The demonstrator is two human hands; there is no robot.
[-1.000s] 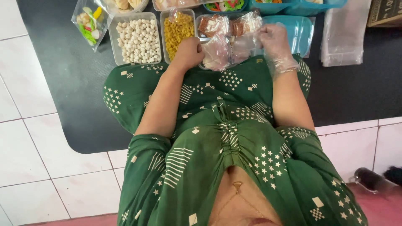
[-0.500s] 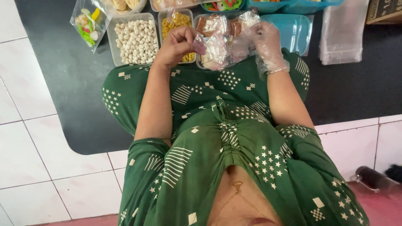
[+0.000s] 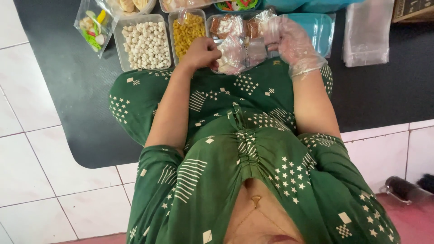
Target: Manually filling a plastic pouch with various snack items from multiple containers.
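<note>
Head view, looking down at a seated person w/ snack trays set on a black mat (image 3: 68, 90), read left to right. Far left: small clear bag of mixed coloured sweets (image 3: 92, 27). Next: clear tub of pale round balls (image 3: 145, 43), then narrow tub of yellow bits (image 3: 187, 29). Left hand (image 3: 201, 53), bare, is curled nearly shut, fingertips pinching the near-left edge of a small clear packet (image 3: 235, 54); packet sits between both hands, just over the tray of brown wrapped pieces (image 3: 226, 25). Right hand (image 3: 291, 43), in a thin transparent glove, is half open, fingers bent round the packet's right side; exact grip hidden by plastic glare, so cannot tell how firmly it holds. Further right: turquoise lid (image 3: 318, 27), then a stack of empty clear bags (image 3: 367, 31).

Handling note (judgement): keep the pinch at the packet's mouth, not its belly, so contents stay low; hold it over the tray so spills land there; let only the gloved hand touch the food, bare hand on the film's outside.
</note>
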